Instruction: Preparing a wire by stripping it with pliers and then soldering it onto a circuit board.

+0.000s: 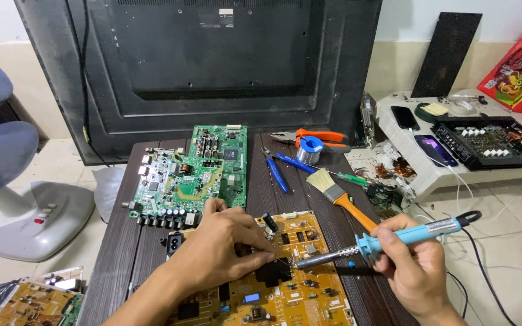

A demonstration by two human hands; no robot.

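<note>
— Yellow circuit board (pixel 297 290) is lying at the lower centre of the frame; is the left hand (pixel 225 250) pinching something on it?
— Yes, fingers closed. The right hand (pixel 412 262) is gripping a blue soldering iron (pixel 388 240), tip touching the board.

I am looking at a small electronics repair workshop, set up in what seems a tiled room of a home. A big flat television (pixel 212 66) leans back-outward against the wall. On the dark wooden table (pixel 122 241) in front of me lie bare circuit boards: two green ones (pixel 194 175) and a yellow one (pixel 273 284). Tools are spread about: pliers (pixel 318 136), a solder spool (pixel 309 148), a brush (pixel 336 196), a screwdriver (pixel 348 177). My right hand (pixel 415 268) grips a soldering iron (pixel 394 238). An opened amplifier (pixel 490 142) sits on a low white stand (pixel 430 175), and more boards (pixel 31 302) lie on the floor.
</note>
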